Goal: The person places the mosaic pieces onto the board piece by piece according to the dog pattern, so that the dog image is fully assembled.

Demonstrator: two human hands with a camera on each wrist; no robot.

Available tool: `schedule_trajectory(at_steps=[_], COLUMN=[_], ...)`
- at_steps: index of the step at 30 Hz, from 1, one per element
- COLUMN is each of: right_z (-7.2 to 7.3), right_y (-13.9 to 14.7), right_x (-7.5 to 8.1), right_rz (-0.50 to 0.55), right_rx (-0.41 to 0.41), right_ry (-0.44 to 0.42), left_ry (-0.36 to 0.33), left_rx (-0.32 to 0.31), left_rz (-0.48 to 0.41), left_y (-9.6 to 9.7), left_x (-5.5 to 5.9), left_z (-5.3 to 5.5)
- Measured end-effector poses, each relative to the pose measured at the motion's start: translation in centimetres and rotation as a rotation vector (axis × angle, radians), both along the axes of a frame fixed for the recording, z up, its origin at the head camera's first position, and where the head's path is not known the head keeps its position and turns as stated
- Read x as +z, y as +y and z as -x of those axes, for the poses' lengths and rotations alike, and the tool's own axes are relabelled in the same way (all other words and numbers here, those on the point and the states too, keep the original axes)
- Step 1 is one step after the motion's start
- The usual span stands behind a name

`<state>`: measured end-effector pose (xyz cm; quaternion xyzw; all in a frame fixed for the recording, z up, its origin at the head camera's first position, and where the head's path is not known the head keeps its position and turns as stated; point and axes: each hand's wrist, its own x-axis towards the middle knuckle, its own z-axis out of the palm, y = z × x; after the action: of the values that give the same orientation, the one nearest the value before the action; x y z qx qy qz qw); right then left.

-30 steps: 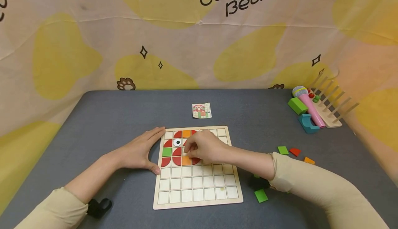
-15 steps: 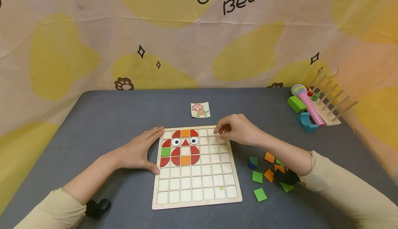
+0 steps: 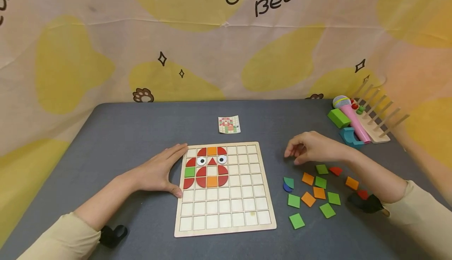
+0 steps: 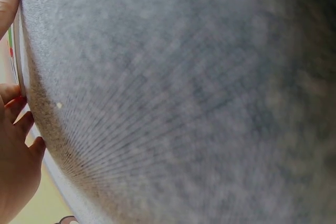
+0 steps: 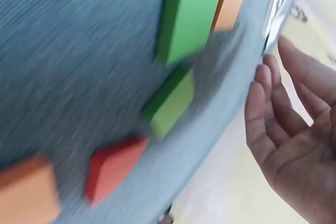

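A wooden grid board [image 3: 243, 205] lies on the dark table. Its upper left cells carry red curved tiles, a green square [image 3: 189, 172], orange squares [image 3: 212, 181], a red triangle [image 3: 212, 161] and two eye tiles [image 3: 222, 159]. My left hand [image 3: 153, 174] rests at the board's left edge, thumb and fingers spread along it; the left wrist view shows its fingertips at that edge. To the right of the board, my right hand [image 3: 312, 147] hovers with loosely bent fingers and nothing in them, just beyond scattered loose tiles such as a green square [image 3: 321, 169] and a red piece [image 5: 115, 169].
Behind the board lies a small pattern card [image 3: 228, 124]. At the back right are a pink toy microphone [image 3: 354, 124], a green block [image 3: 339, 118], a blue arch block [image 3: 350, 137] and a pegged wooden stand [image 3: 381, 132]. A printed cloth [image 3: 197, 44] hangs behind the table.
My right hand has left the tiled part of the board and moved right, over the table. The red triangle and right eye tile are uncovered. The left hand stays at the board's edge.
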<state>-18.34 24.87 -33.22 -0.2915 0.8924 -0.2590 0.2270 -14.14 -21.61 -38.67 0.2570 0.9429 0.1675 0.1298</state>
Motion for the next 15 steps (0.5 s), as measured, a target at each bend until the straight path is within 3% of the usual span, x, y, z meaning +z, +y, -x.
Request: schedule_trajectory(at_steps=[7, 15], right_z=[-0.1, 0.0], right_y=[4.5, 7.2], right_x=[0.2, -0.8], right_rz=[-0.030, -0.058], right_rx=[0.011, 0.014], right_ry=[-0.058, -0.094], left_ry=[-0.001, -0.002], left_rx=[0.001, 0.003], left_rz=[0.008, 0.013], left_y=[0.0, 0.1], left_x=[0.0, 0.1], left_z=[0.1, 0.1])
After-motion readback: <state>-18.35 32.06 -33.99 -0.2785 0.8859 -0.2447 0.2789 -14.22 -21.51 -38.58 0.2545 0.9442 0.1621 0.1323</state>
